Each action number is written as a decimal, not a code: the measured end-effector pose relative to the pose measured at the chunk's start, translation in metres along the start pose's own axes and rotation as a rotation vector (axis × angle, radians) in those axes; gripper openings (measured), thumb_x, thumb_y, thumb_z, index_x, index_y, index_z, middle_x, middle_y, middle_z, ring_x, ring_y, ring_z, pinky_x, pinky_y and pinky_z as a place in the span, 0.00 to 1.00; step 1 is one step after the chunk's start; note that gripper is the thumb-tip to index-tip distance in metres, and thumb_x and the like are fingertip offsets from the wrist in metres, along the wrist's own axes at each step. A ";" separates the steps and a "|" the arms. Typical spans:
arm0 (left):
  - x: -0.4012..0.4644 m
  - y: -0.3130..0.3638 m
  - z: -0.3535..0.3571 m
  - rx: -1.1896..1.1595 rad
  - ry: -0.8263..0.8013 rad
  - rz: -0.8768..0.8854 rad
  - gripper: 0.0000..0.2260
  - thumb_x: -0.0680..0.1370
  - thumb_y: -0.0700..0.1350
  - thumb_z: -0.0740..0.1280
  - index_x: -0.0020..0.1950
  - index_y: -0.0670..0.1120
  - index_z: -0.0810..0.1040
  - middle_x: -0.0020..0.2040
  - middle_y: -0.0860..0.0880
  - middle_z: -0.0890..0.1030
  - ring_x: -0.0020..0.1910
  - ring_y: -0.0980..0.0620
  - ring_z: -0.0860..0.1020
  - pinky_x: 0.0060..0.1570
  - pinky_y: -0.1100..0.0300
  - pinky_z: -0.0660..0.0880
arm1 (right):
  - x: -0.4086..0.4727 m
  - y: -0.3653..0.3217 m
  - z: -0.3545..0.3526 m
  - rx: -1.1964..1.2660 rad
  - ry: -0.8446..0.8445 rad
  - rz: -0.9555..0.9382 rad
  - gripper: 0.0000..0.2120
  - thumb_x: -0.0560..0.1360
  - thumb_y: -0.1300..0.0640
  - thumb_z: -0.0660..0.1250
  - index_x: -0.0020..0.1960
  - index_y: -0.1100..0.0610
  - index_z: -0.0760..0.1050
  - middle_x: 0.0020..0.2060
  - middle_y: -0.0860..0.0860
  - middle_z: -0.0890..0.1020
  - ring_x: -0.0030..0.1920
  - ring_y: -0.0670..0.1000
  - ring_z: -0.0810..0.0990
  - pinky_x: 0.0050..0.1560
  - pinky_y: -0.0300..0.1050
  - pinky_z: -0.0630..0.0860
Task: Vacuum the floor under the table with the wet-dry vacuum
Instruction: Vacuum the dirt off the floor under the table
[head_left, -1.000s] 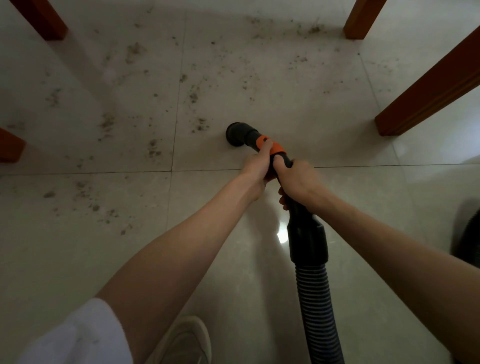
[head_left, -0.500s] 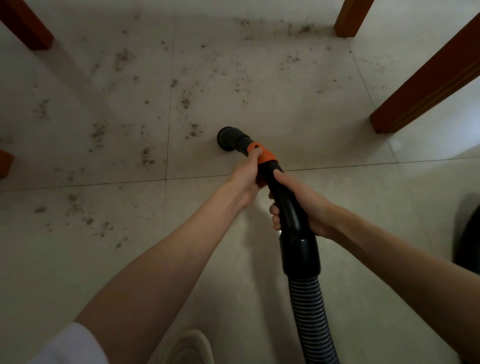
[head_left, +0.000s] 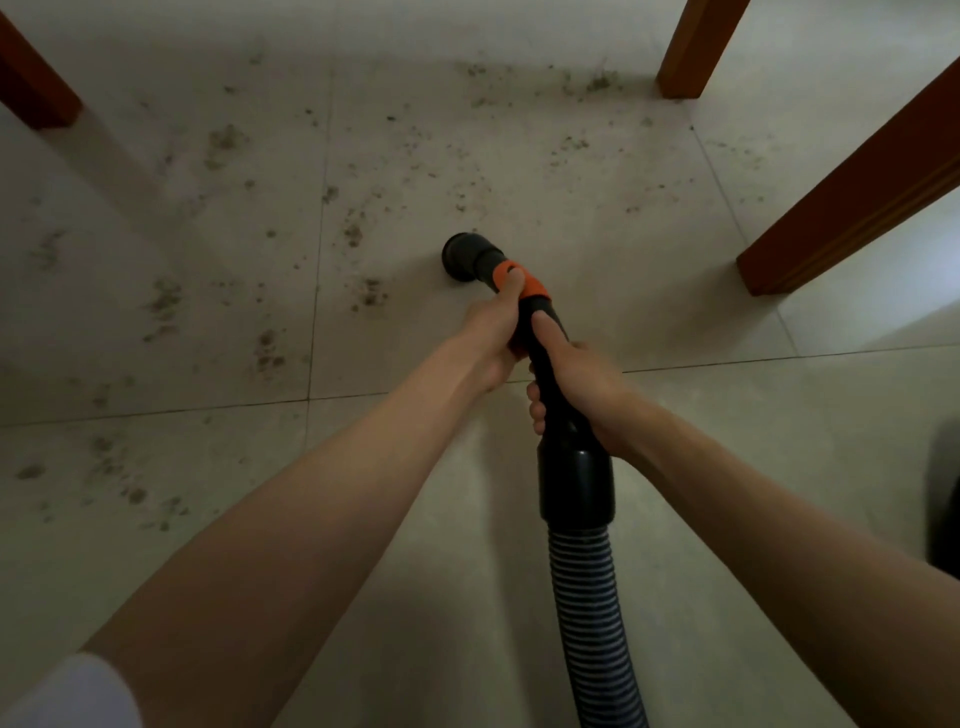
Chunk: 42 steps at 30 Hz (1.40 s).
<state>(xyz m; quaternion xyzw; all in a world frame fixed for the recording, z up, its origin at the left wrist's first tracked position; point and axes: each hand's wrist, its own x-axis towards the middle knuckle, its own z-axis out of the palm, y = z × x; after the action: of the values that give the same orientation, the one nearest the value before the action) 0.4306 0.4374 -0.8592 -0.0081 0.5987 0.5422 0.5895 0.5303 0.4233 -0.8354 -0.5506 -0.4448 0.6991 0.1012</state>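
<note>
Left hand: my left hand (head_left: 493, 332) is wrapped around the vacuum handle (head_left: 545, 358), thumb lying up along the orange collar (head_left: 519, 283).
Right hand: my right hand (head_left: 576, 384) grips the same black handle just behind the left, thumb pointing forward on top, fingers curled underneath.
Nozzle: the round black nozzle (head_left: 462, 257) sits ahead of my left hand, mouth down at the tile, turned a little to the left.
Hose: the ribbed hose (head_left: 597, 634) runs back from a smooth black cuff (head_left: 574, 488) behind my right hand and leaves the bottom edge.
Floor: pale tiled floor (head_left: 519, 156), a grout line crossing right under my hands.
Dirt: dark crumbs (head_left: 369, 293) lie just left of the nozzle; more scatter further left and ahead of both hands.
Table legs: one wooden leg (head_left: 696, 47) stands ahead and to the right of my hands, another (head_left: 36, 83) far ahead to the left.
Wooden rail: a slanting wooden piece (head_left: 852, 192) lies well right of my right hand.
Writing: no brand or label I can read on handle, collar or hose.
Sleeve: white sleeve (head_left: 67, 696) on my left arm, bottom corner.
</note>
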 end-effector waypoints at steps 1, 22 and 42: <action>0.002 0.003 0.002 0.011 -0.005 0.012 0.24 0.79 0.54 0.61 0.65 0.35 0.70 0.46 0.44 0.77 0.41 0.49 0.77 0.34 0.58 0.74 | 0.004 -0.003 0.001 0.007 0.020 -0.007 0.20 0.79 0.42 0.59 0.43 0.60 0.70 0.21 0.52 0.71 0.19 0.49 0.70 0.22 0.39 0.70; 0.027 0.017 -0.006 0.020 0.013 0.104 0.24 0.79 0.51 0.63 0.65 0.34 0.69 0.50 0.43 0.78 0.41 0.50 0.78 0.28 0.62 0.76 | 0.026 -0.026 0.006 0.033 -0.043 0.004 0.21 0.80 0.43 0.58 0.43 0.62 0.69 0.24 0.55 0.72 0.20 0.50 0.71 0.23 0.40 0.72; -0.008 -0.007 -0.043 -0.086 0.048 0.090 0.14 0.80 0.50 0.62 0.42 0.40 0.73 0.39 0.44 0.77 0.37 0.51 0.77 0.35 0.61 0.75 | -0.008 -0.009 0.020 -0.018 -0.213 0.136 0.22 0.79 0.40 0.56 0.40 0.59 0.66 0.23 0.53 0.71 0.19 0.48 0.70 0.21 0.38 0.71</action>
<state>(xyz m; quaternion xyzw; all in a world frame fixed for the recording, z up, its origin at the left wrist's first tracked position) 0.4079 0.4014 -0.8702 -0.0193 0.5884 0.5931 0.5491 0.5129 0.4139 -0.8234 -0.5032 -0.4208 0.7548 0.0008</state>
